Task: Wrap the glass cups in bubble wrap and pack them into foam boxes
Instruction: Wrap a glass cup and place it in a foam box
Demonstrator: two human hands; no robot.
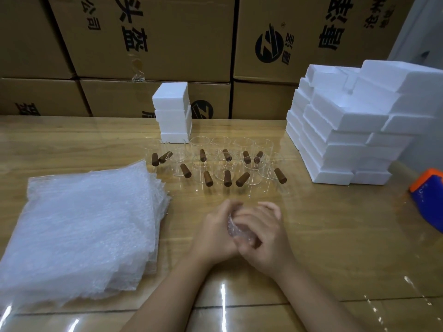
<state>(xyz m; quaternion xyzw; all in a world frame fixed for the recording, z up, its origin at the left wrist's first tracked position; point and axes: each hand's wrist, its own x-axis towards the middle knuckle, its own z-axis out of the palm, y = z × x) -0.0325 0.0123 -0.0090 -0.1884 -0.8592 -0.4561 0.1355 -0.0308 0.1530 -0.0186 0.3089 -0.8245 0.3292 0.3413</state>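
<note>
At the near middle of the glossy wooden table [335, 236], the left hand [214, 232] and right hand [266, 243] curl their fingers round a small bundle of clear bubble wrap [236, 227], gripping it between them. Just beyond stand clear glass cups with brown wooden handles [227, 178]. A stack of bubble-wrap sheets [79, 231] lies to the left. White foam boxes [347, 130] are piled to the right, with a shorter white foam stack [172, 113] behind the cups.
</note>
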